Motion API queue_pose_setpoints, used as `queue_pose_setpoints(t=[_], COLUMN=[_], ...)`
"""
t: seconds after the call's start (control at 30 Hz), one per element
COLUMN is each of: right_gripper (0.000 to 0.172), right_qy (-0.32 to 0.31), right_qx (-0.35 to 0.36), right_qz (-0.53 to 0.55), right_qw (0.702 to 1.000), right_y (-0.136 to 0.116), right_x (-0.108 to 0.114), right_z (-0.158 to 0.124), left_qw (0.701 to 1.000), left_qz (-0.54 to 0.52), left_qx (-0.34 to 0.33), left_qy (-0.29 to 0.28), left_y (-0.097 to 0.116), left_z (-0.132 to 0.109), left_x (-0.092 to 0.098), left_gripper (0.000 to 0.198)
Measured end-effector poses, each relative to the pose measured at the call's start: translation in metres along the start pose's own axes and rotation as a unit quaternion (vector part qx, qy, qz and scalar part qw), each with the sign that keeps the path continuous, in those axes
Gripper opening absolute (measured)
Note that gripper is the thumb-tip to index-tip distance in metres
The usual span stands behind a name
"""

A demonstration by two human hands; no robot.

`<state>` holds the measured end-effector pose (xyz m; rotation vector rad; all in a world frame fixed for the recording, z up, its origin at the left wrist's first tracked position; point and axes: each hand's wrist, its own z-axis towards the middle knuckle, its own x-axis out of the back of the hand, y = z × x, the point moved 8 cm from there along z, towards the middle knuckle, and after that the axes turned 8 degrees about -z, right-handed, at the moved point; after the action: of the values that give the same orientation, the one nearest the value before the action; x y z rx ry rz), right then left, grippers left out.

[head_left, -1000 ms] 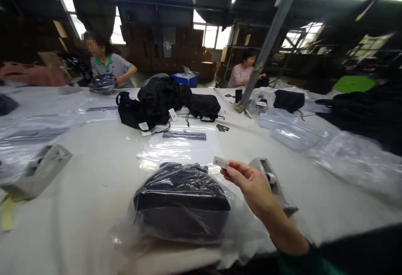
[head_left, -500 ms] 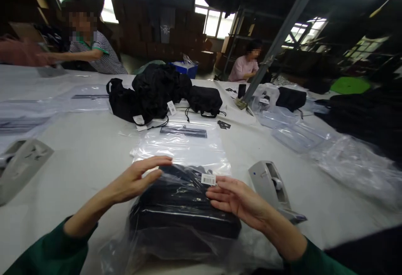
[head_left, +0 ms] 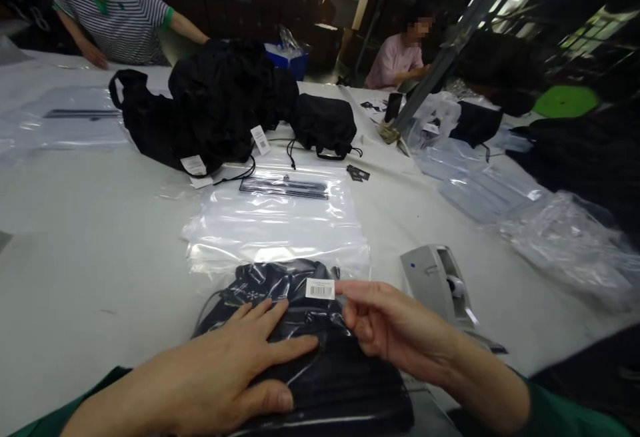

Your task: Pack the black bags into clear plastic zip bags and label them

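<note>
A dark folded garment in a clear plastic bag [head_left: 295, 284] lies at the near table edge. My left hand [head_left: 225, 370] rests flat on it, fingers spread. My right hand [head_left: 395, 324] reaches in from the right, its index finger and thumb at a small white barcode sticker [head_left: 320, 288] that sits on the bag's top. Nothing else is in either hand.
A stack of empty clear zip bags [head_left: 275, 224] lies just beyond. A grey tape dispenser [head_left: 440, 280] stands to the right. A heap of black bags with tags [head_left: 220, 104] lies farther back, and more plastic bags [head_left: 550, 230] at right. Two other people work at the far side.
My right hand brought the sticker from mid-air down onto the bag. My left hand came in and now lies flat on the bagged garment. The view tilted down and closer.
</note>
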<state>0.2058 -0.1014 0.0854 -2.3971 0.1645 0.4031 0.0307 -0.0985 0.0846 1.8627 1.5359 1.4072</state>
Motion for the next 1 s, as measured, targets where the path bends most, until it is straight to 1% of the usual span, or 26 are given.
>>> queue_pose_setpoints(t=[0.07, 0.2, 0.37, 0.5, 0.63, 0.7, 0.77, 0.8, 0.9, 0.93, 1.0], right_gripper=[0.016, 0.025, 0.027, 0.027, 0.027, 0.029, 0.031, 0.032, 0.032, 0.031, 0.031], right_qy=[-0.004, -0.023, -0.034, -0.044, -0.037, -0.031, -0.024, -0.020, -0.001, 0.009, 0.030], right_qx=[-0.040, -0.119, -0.176, -0.214, -0.230, -0.233, -0.239, -0.243, -0.252, -0.247, -0.215], right_qz=[0.009, 0.033, 0.045, 0.043, 0.025, 0.016, -0.002, -0.014, -0.076, -0.111, -0.203], right_qw=[0.999, 0.992, 0.983, 0.975, 0.972, 0.972, 0.971, 0.970, 0.965, 0.963, 0.955], right_y=[0.000, 0.007, 0.019, 0.027, 0.028, 0.027, 0.027, 0.027, 0.028, 0.027, 0.022], right_x=[-0.004, -0.007, -0.006, -0.005, -0.001, 0.000, 0.001, 0.002, 0.005, 0.008, 0.014], right_z=[0.010, 0.026, 0.044, 0.051, 0.053, 0.054, 0.054, 0.054, 0.056, 0.058, 0.065], left_qw=[1.000, 0.999, 0.998, 0.998, 0.999, 0.999, 0.998, 0.997, 0.995, 0.995, 0.995], left_qz=[-0.013, -0.042, -0.052, -0.045, -0.041, -0.038, -0.030, -0.026, -0.021, -0.022, -0.021], left_qx=[-0.008, -0.010, -0.017, -0.033, -0.028, -0.031, -0.051, -0.066, -0.091, -0.090, -0.080], left_qy=[-0.001, -0.010, -0.036, -0.028, -0.018, 0.002, 0.019, 0.017, -0.028, -0.041, -0.053], left_y=[-0.002, -0.001, 0.007, 0.009, 0.005, -0.001, -0.006, -0.008, -0.013, -0.015, -0.018], left_z=[0.001, 0.004, 0.008, 0.010, 0.011, 0.015, 0.022, 0.026, 0.035, 0.037, 0.038], left_x=[0.000, 0.005, 0.013, 0.015, 0.018, 0.023, 0.028, 0.028, 0.022, 0.020, 0.019], left_gripper=[0.060, 0.058, 0.057, 0.057, 0.063, 0.072, 0.083, 0.088, 0.093, 0.093, 0.093])
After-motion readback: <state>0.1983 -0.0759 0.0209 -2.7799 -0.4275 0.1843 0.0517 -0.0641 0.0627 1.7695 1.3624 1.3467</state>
